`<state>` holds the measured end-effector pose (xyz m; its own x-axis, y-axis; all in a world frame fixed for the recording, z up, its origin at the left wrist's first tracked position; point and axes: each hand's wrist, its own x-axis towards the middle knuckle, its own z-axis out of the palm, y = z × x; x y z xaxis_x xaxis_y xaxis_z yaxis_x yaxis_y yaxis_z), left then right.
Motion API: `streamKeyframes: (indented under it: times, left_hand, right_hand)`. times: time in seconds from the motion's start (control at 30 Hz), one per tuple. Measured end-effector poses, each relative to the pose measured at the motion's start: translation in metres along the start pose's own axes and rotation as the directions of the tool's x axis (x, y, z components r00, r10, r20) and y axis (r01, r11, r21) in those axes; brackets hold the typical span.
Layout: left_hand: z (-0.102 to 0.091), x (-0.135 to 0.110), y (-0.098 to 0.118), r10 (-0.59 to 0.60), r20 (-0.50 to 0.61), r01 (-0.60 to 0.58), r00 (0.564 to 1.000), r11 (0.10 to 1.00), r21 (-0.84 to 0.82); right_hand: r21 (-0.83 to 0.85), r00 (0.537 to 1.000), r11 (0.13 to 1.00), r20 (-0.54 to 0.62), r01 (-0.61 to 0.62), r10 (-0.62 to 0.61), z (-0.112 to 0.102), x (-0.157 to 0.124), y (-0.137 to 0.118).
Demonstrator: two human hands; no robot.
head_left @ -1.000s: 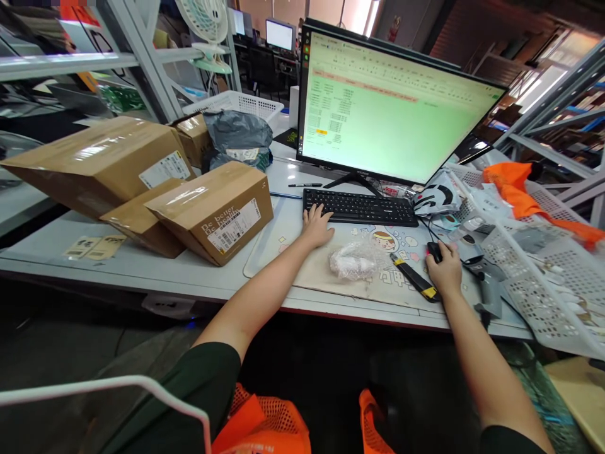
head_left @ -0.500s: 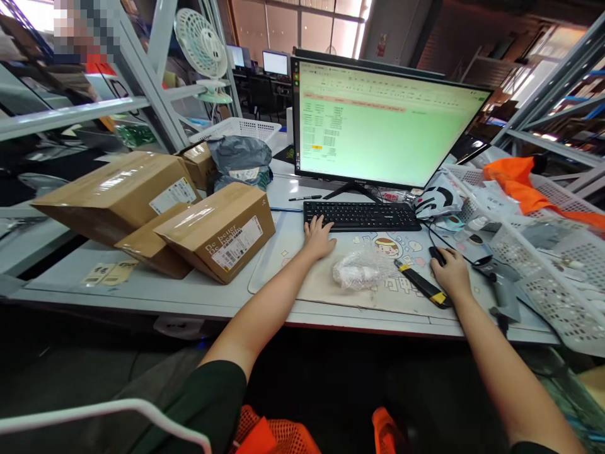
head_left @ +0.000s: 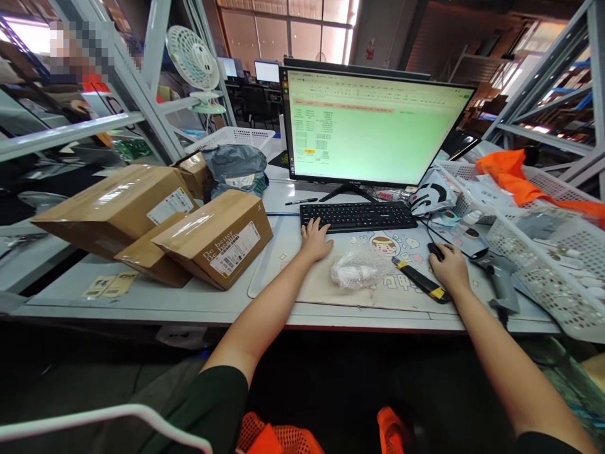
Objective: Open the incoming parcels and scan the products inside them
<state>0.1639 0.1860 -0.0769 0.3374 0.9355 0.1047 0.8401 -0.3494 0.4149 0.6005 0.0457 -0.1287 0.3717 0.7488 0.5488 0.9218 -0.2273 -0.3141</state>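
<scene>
My left hand (head_left: 316,240) rests with spread fingers on the left end of a black keyboard (head_left: 363,216). Over on the right, my right hand (head_left: 450,268) is curled around a black computer mouse (head_left: 435,251). A clear bubble-wrapped item (head_left: 358,270) lies on the desk mat (head_left: 283,277) between my hands. Beside my right hand is a black and yellow utility knife (head_left: 422,280). The monitor (head_left: 373,132) behind the keyboard displays a green spreadsheet with a reddish header row.
Several cardboard boxes (head_left: 215,243) and a grey plastic parcel (head_left: 236,169) stand on the left. A barcode scanner (head_left: 500,284) sits right of the mouse, before white plastic baskets (head_left: 543,284). A pen (head_left: 301,201) lies behind the keyboard. A fan (head_left: 193,58) hangs by the metal frame.
My view has tilted and shifted slightly, so the monitor and desk items sit a little further left. Both hands keep their places on the keyboard and mouse.
</scene>
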Motion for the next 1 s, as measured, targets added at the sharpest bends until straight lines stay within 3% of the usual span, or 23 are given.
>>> streamKeyframes:
  times: [0.53,1.0]
  left_hand:
    - [-0.0012,0.0004,0.0006,-0.007,0.010,0.007,1.000,1.000,-0.015]
    - [0.0007,0.0011,-0.0004,-0.004,0.010,0.004,1.000,1.000,-0.007]
  right_hand:
    - [0.024,0.999,0.999,-0.013,-0.038,0.038,-0.0032,-0.0015,-0.0013]
    - [0.041,0.999,0.999,-0.018,0.027,-0.026,0.0054,0.0033,0.0076]
